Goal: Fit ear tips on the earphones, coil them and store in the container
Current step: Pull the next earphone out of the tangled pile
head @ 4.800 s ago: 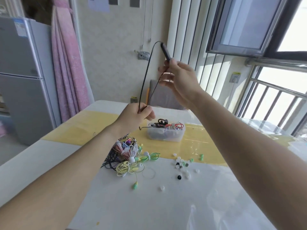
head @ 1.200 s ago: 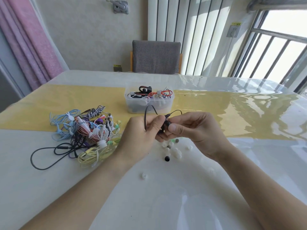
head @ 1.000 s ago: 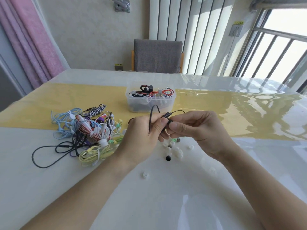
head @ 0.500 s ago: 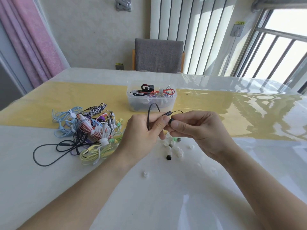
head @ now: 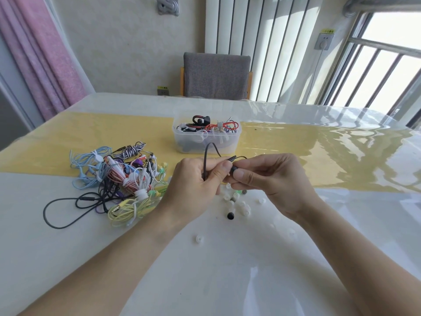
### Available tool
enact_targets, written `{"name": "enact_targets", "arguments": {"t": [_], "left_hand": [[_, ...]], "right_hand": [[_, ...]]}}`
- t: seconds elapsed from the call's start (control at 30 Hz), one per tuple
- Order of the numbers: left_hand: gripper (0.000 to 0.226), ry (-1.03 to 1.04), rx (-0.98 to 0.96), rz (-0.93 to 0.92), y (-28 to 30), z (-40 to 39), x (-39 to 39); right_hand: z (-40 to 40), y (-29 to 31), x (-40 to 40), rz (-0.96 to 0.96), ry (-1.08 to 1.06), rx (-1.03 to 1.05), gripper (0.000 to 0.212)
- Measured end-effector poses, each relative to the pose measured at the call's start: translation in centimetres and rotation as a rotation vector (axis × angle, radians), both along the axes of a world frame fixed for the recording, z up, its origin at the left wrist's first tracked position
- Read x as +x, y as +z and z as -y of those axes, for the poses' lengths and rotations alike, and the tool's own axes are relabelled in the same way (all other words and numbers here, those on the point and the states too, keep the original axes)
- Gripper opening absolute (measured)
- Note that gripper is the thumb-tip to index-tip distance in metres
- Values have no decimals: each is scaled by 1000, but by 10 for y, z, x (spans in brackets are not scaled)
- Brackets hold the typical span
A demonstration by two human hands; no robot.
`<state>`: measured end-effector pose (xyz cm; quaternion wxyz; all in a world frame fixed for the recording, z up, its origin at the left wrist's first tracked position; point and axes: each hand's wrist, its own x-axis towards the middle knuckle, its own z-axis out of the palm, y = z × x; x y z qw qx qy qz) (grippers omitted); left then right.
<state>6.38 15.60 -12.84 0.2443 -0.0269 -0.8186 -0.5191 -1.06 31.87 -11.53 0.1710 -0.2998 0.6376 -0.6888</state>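
Observation:
Both hands meet over the middle of the table on one black earphone (head: 233, 169). My left hand (head: 196, 181) pinches its thin black cable, which loops up above the fingers (head: 210, 145). My right hand (head: 271, 179) grips the black earbud end between thumb and forefinger. Below the hands lie several loose ear tips (head: 237, 202), mostly white, with one black tip (head: 230, 215) and a green one. A clear plastic container (head: 206, 139) behind the hands holds coiled earphones. More of the black cable trails in a loop on the table at the left (head: 66, 213).
A tangled pile of coloured earphones (head: 123, 179) lies left of my hands. One white ear tip (head: 198, 239) sits alone nearer to me. A grey chair (head: 215, 75) stands behind the glossy table (head: 262, 270), with a window at the right.
Several seconds ago the hands held the black earphone up high; now they are low over the ear tips. In the last second the hands barely shifted, fingers working at the earbud.

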Motion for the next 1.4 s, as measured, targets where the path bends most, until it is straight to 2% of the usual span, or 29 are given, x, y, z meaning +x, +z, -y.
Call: {"name": "enact_targets", "arguments": {"t": [0.07, 0.17, 0.33, 0.5, 0.7, 0.87, 1.0, 1.4], "left_hand": [[44, -31, 57, 25, 0, -1, 0], [35, -45, 63, 22, -1, -4, 1], [39, 41, 71, -43, -6, -11, -2], [36, 124, 106, 2, -7, -10, -4], [34, 110, 160, 17, -7, -11, -4], [37, 98, 121, 7, -7, -10, -3], [26, 67, 124, 4, -6, -11, -2], [26, 53, 171, 10, -5, -9, -3]], "right_hand": [[-1, 0, -2, -5, -5, 2, 14], [-3, -1, -5, -38, -37, -1, 13], [-5, -1, -10, -78, -38, 6, 13], [-1, -4, -6, -178, -57, 89, 16], [-1, -1, -7, -162, -72, 65, 7], [-1, -2, -6, -164, -48, 63, 10], [-1, -3, -6, -170, -34, 64, 14], [-2, -1, -7, 60, 74, -9, 23]]}}
